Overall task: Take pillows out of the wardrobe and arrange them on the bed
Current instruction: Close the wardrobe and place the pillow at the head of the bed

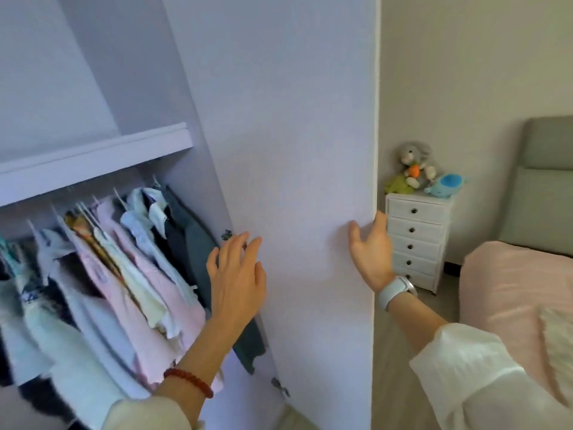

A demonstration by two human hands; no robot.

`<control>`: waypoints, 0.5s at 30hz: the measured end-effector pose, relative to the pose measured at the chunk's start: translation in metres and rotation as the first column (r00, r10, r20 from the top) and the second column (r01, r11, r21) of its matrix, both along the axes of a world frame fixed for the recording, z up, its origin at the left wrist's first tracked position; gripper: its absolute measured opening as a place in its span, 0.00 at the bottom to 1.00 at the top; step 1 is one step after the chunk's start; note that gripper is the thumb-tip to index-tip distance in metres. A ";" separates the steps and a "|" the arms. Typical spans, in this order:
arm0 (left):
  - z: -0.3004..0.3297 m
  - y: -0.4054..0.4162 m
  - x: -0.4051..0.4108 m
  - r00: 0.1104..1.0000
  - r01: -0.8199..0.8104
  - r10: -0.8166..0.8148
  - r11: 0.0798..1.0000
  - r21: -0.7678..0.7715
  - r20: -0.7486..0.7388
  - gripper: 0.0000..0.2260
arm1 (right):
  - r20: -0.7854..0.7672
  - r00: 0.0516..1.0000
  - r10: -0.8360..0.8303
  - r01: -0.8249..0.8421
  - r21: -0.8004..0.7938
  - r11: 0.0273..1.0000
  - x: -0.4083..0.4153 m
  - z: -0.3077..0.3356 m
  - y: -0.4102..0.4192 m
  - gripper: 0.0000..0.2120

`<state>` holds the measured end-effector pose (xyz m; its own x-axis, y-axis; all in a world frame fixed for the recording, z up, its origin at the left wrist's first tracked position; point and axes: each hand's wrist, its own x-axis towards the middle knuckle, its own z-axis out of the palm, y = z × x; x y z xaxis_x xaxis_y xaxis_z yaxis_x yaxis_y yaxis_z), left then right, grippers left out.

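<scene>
The pale wardrobe stands in front of me with its door [294, 135] swung open. My left hand [237, 274] hovers open by the door's hinge side, fingers spread, in front of the hanging clothes [117, 274]. My right hand [370, 249] rests on the door's free edge, thumb on the inner face and fingers around the edge. No pillow shows inside the wardrobe from here. The bed [508, 290] with a pink cover lies at the right, and a light pillow [558, 346] sits on it near the frame's edge.
A bare shelf [93, 156] runs above the clothes rail. A white chest of drawers [415, 240] with soft toys [415, 162] on top stands against the wall between wardrobe and bed. The grey headboard [542, 181] rises at the far right.
</scene>
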<state>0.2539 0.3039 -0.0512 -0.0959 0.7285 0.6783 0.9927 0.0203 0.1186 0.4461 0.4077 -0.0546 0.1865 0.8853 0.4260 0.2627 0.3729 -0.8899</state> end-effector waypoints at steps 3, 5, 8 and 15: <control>-0.012 -0.035 -0.007 0.993 -0.122 0.121 0.991 0.052 0.011 0.18 | 0.010 1.000 0.015 -0.017 0.162 0.987 -0.015 -0.018 -0.037 0.17; -0.021 -0.064 -0.009 0.977 -0.215 0.214 0.975 0.050 0.023 0.18 | 0.023 0.982 0.189 -0.189 0.243 0.951 -0.033 -0.029 -0.073 0.22; -0.026 -0.111 -0.014 0.928 -0.370 0.367 0.928 0.049 0.068 0.17 | 0.156 0.878 0.452 -0.477 0.343 0.809 -0.065 -0.040 -0.119 0.29; -0.008 -0.240 -0.033 0.732 -0.675 0.681 0.730 0.105 -0.021 0.19 | 0.569 0.508 0.646 -0.840 0.161 0.518 -0.171 -0.020 -0.174 0.31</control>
